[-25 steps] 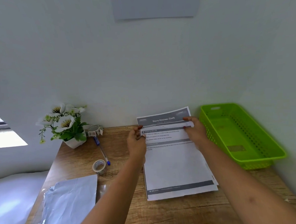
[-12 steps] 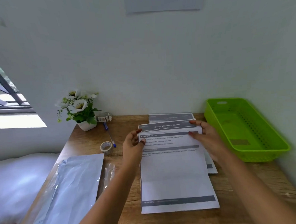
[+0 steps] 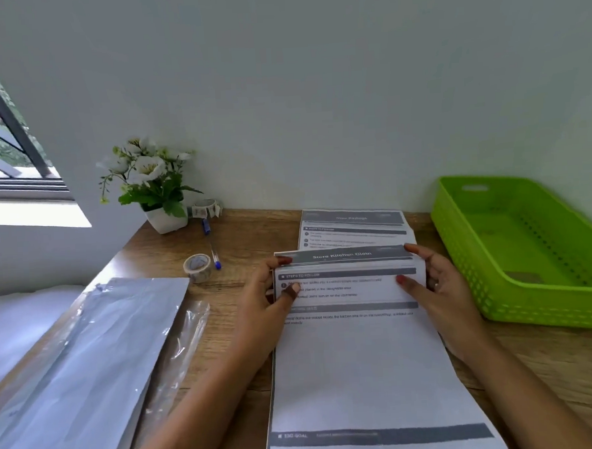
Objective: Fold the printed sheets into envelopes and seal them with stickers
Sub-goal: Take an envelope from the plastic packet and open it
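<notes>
Printed sheet (image 3: 360, 368) lies flat and unfolded on the wooden table (image 3: 254, 233) before the person, with more sheets (image 3: 353, 226) just behind it (no fold, envelope or sticker seal shows, so the task looks barely begun). The left hand (image 3: 268, 304) and right hand (image 3: 442, 288) each pinch a top corner, thumb on the page and fingers hooked over the far edge.

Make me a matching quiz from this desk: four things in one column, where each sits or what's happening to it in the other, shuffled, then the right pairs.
Things:
1. green basket
2. tape roll
3. flower pot
4. top printed sheet

Places or states:
A. pinched near its far edge by the left hand and right hand
B. on the right side of the desk
C. lying beside the blue pen
D. in the desk's far left corner

Pairs: 1-B, 2-C, 3-D, 4-A.
</notes>
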{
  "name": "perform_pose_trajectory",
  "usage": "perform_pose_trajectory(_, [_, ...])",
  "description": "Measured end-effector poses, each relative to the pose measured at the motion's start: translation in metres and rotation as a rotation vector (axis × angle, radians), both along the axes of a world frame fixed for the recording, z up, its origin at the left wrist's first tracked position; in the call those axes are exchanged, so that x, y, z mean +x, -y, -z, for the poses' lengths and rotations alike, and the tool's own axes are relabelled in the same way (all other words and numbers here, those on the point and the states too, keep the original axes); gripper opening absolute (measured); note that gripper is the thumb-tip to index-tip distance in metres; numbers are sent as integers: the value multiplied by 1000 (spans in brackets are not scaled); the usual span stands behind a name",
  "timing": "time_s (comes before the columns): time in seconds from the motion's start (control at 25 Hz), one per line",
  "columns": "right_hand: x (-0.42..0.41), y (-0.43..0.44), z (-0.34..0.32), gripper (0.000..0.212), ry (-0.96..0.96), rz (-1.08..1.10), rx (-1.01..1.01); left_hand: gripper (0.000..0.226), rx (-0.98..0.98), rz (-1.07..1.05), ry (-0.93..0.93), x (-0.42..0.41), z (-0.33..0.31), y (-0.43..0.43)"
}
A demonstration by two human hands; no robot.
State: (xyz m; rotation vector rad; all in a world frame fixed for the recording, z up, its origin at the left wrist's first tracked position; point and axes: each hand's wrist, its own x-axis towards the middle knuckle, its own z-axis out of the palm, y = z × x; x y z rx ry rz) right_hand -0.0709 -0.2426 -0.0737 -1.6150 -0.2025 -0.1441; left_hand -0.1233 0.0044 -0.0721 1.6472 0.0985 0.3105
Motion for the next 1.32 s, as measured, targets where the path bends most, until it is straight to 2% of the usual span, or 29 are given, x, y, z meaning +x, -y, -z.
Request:
perform_pose_trajectory(0.2, [-1, 2, 2, 42, 169, -19, -100, 32, 143, -57, 96, -3, 1, -2])
perform_pose_trajectory(0.32, [-4, 7, -5, 41, 288, 34, -241, 28, 495, -167, 165, -11, -9, -2])
perform_pose_trajectory(0.44, [-18, 10, -17, 42, 330, 91, -278, 27, 647, -195, 237, -25, -14, -2])
perform_pose_trajectory(0.6, [-49, 12, -17, 44, 360, 142, -309, 25, 731, -199, 307, -41, -8, 0])
perform_pose_trajectory(0.8, [-77, 15, -14, 48, 335, 144, -307, 24, 666, -157, 384, -56, -7, 3])
perform_pose_trajectory(0.96, [-70, 14, -16, 49, 351, 187, -464, 19, 777, -161, 456, -45, -16, -1])
perform_pose_trajectory(1.08, [-54, 12, -27, 38, 411, 261, -609, 16, 848, -209, 507, -23, -28, -1])
perform_pose_trajectory(1.2, [-33, 12, -35, 25, 426, 292, -687, 17, 865, -297, 482, -5, -28, 2])
perform_pose_trajectory(1.32, [-21, 14, -35, 18, 447, 273, -680, 14, 839, -212, 497, 10, -21, -3])
